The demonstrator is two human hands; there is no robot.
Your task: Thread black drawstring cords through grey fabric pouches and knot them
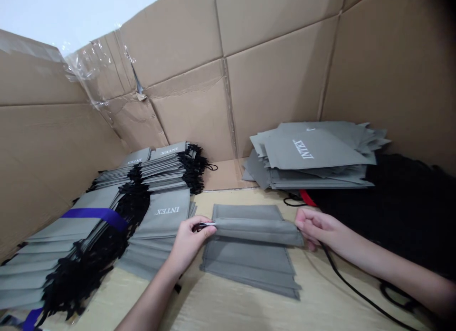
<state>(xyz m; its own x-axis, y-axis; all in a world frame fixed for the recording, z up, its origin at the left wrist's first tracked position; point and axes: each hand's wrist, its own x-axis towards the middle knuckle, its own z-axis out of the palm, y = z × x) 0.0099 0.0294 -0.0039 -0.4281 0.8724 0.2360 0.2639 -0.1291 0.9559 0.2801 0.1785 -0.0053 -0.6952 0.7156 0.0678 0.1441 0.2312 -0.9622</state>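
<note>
A grey fabric pouch point(260, 232) is stretched sideways between my two hands, above a small pile of flat grey pouches point(245, 260) on the table. My left hand point(192, 236) pinches its left end, where a thin dark piece with a shiny tip sticks out between thumb and finger; its kind cannot be made out. At the other end, my right hand point(313, 229) is closed on the pouch's corner. A black cord point(351, 293) runs from beneath the right hand toward the lower right.
Cardboard walls point(278, 79) enclose the pale tabletop point(213, 307). On the left lie stacks of grey pouches point(167, 212) with black cords, one banded by a purple strip point(94, 216). Back right, loose printed pouches point(320, 148) are heaped beside a black mass point(399, 198) with a red strip point(307, 198).
</note>
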